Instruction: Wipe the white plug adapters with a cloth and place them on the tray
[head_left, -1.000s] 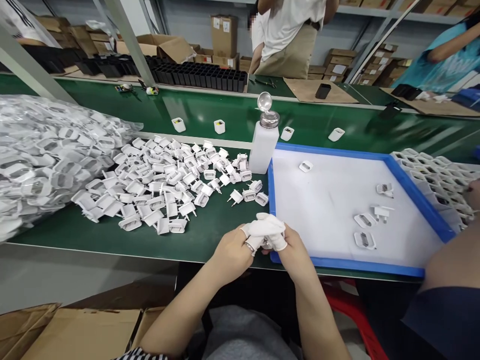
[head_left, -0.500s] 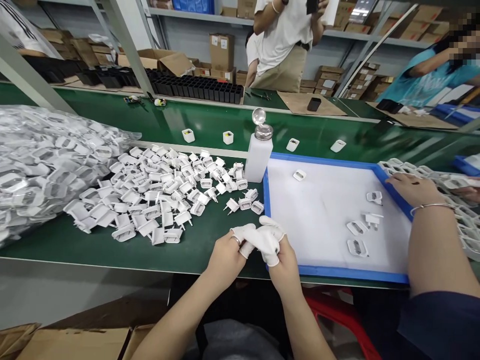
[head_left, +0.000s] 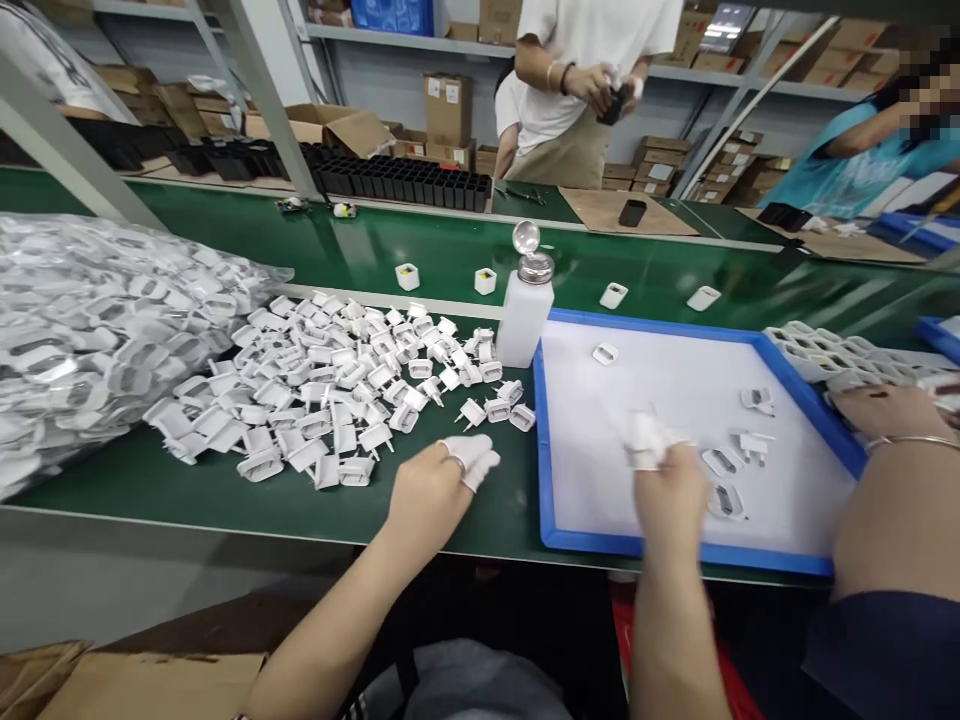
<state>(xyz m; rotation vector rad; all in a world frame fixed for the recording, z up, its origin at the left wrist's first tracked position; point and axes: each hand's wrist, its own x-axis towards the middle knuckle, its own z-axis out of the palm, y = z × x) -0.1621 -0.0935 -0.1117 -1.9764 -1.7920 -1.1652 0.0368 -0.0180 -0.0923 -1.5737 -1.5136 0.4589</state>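
My left hand (head_left: 435, 495), with white fingertip covers and a ring, hovers over the green bench. Its fingers are pressed together, and whatever may be between them is hidden. To its left lies a pile of white plug housings (head_left: 300, 385) with pins, and several loose ones lie just above it. Over the white tray (head_left: 585, 450) with a blue rim is my right hand (head_left: 667, 480), also with white covers. Motion smears its fingertips, so I cannot tell what they hold. Several plug housings (head_left: 726, 500) lie in the tray to its right.
A white pump bottle (head_left: 525, 320) with its metal lid up stands at the tray's corner. A clear bag of housings (head_left: 90, 340) fills the left. A co-worker's hand (head_left: 889, 410) is over white casings (head_left: 832, 350) at right. White casings (head_left: 407, 277) sit along the green strip behind.
My hands were together in front of the tray; they have parted, the left moving left, the right swinging right over the tray. The co-worker's hand at right moved from the tray rim onto the casings.
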